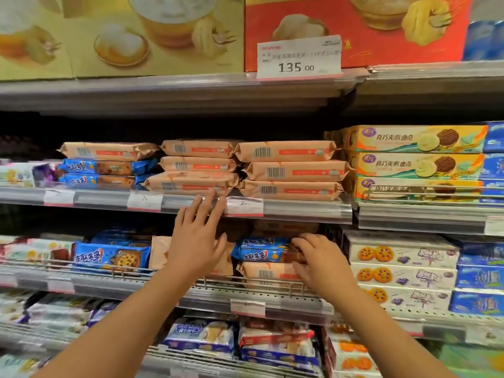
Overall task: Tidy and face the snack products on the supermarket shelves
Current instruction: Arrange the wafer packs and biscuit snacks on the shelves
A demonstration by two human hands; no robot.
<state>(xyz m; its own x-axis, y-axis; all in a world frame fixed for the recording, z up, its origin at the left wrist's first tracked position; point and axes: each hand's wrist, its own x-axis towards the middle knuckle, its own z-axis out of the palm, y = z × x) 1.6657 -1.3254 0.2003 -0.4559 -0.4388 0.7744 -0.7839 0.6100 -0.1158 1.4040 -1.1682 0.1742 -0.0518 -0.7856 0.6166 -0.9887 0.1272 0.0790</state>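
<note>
The left hand [197,242] is raised in front of the clear plastic price rail [300,210] of the middle shelf, its grip wide, fingers straight and spread, holding nothing; the fingertips [210,195] reach the lowest pack in a stack of peach-coloured plastic-wrapped biscuit packs [196,165]. Whether they touch the wrapper cannot be told. At 3 o'clock from that stack lies a second stack of three matching peach packs [290,170], barcodes facing out. At 9 o'clock sits one more peach pack on two blue chocolate-chip cookie packs [103,174].

On the shelf below, the right hand [320,261] has its fingers curled over the right ends of a blue cookie pack [259,251] and a peach biscuit pack [266,271] lying under it, behind a low wire shelf fence [245,283]. How firmly it grips them cannot be told. At 9 o'clock from the left wrist lies another blue cookie pack with a chocolate-chip picture [111,255].

At 3 o'clock on the middle shelf stand three stacked yellow-orange cardboard sandwich-cookie boxes [414,162]; below them, white boxes printed with orange cookies [401,268]. At 12 o'clock a white price card reading 135.00 [298,57] hangs before a red gift box [354,31].
</note>
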